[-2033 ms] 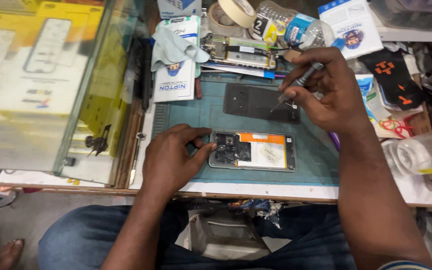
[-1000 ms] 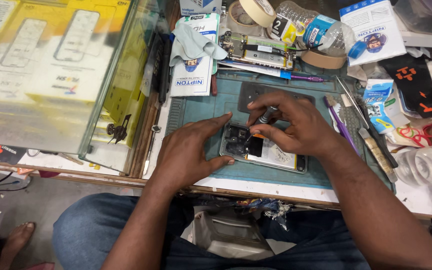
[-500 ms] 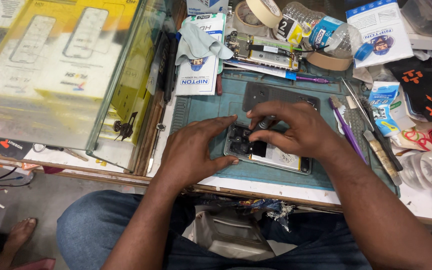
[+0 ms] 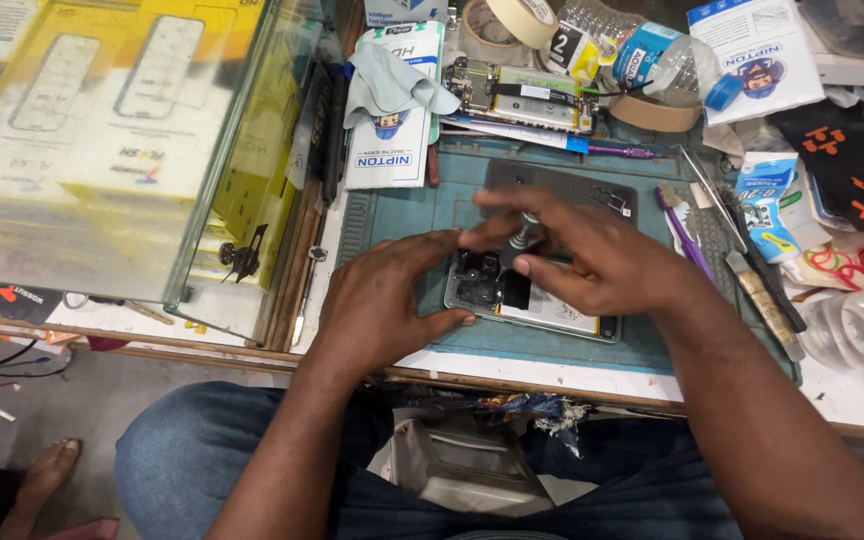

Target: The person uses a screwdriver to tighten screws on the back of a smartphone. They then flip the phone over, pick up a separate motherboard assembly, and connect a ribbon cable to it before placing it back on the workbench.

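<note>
— Where the table's near edge (image 4: 512, 365) meets the person's lap, what sits closest?

— The opened phone (image 4: 552, 305), lying flat on the blue-green work mat (image 4: 402, 215), close to the mat's near edge. Its back is off and the inner parts show.

— And the hands?

— The left hand (image 4: 387, 300) lies over the phone's left end, fingers spread and pressing it down, the thumb along its near edge. The right hand (image 4: 592, 255) is closed around a small screwdriver (image 4: 520, 238), pinching the metal shaft between thumb and fingers, tip down on the dark upper part of the phone. The fingers are blurred, so I cannot tell the exact screw.

— What lies beyond them?

— A dark back cover (image 4: 562, 185) rests on the mat just behind the right hand. To its right, on the mat's right side, lies a purple tool (image 4: 682, 235) beside some slim metal tools (image 4: 752, 290).

— Farther still?

— At the mat's far edge, a second stripped phone (image 4: 522, 95) with a grey cloth (image 4: 392, 85) to its left, lying on a white packet. Tape rolls (image 4: 512, 25) and a clear plastic bottle (image 4: 642, 50) stand by the table's far edge. A glass display case (image 4: 102, 150) fills the table's left side.
</note>
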